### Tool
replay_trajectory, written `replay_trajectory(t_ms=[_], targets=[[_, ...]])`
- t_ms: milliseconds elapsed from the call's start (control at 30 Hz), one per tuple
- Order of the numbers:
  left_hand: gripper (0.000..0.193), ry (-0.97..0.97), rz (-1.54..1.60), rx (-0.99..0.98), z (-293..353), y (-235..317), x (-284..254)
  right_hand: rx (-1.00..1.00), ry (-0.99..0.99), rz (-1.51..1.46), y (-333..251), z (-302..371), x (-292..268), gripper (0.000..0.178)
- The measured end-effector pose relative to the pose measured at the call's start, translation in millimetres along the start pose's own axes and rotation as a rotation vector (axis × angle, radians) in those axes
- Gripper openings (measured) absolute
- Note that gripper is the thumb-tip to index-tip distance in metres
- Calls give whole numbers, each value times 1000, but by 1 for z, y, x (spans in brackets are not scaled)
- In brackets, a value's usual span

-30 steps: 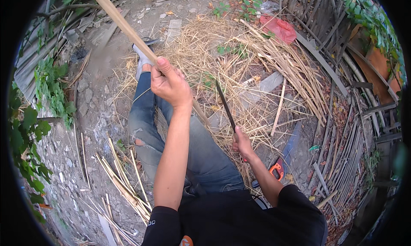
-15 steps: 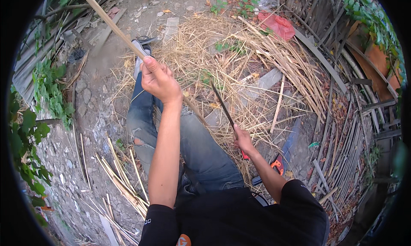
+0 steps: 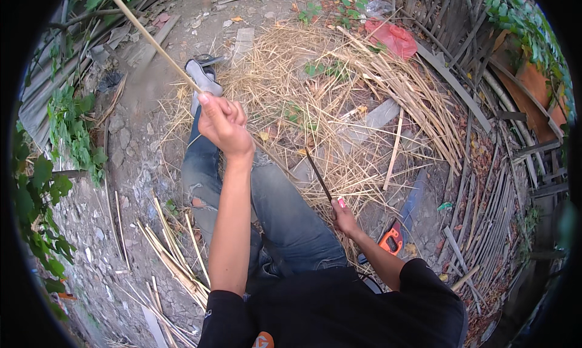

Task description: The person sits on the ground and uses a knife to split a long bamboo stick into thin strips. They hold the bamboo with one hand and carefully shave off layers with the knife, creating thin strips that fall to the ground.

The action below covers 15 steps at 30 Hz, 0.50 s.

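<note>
My left hand (image 3: pixel 225 127) is closed around a long, pale wooden strip (image 3: pixel 148 37), which looks like split bamboo. The strip slants from the far left, through my fist, and down over my thigh toward the straw. In my right hand (image 3: pixel 345 219) is a knife with a long, dark, narrow blade (image 3: pixel 317 173); a bit of its red handle shows by the thumb. The blade points away from me, and its tip is apart from my left hand. The strip's lower end is hard to make out among the shavings.
Straw-like shavings (image 3: pixel 285 81) cover the ground ahead, with a bundle of split strips (image 3: pixel 418 99) at the right. A handsaw (image 3: pixel 391 241) with an orange handle lies by my right forearm. More strips (image 3: pixel 176 257) lie at my left. A red plastic bag (image 3: pixel 393 39) is farther off.
My left hand has come slightly nearer to me, and the strip now looks thinner, as if turned. My right hand has drawn back with the knife. More of my shoe shows.
</note>
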<state>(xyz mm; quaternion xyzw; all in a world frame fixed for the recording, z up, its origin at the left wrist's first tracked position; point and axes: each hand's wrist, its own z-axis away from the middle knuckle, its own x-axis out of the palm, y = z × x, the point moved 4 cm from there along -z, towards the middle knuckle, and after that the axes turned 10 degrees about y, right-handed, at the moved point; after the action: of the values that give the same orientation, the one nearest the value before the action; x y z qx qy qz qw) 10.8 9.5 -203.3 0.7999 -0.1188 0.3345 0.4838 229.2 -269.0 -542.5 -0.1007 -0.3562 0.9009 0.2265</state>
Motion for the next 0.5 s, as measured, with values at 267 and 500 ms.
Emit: replay_trajectory(t_ms=[267,500], targets=[[57,-326,85,-177,4,0,4,-152,59,326,-43,-15,2,68],[55,-517,225,-295,13,2,12,-79,4,144,-26,-1,28,63]])
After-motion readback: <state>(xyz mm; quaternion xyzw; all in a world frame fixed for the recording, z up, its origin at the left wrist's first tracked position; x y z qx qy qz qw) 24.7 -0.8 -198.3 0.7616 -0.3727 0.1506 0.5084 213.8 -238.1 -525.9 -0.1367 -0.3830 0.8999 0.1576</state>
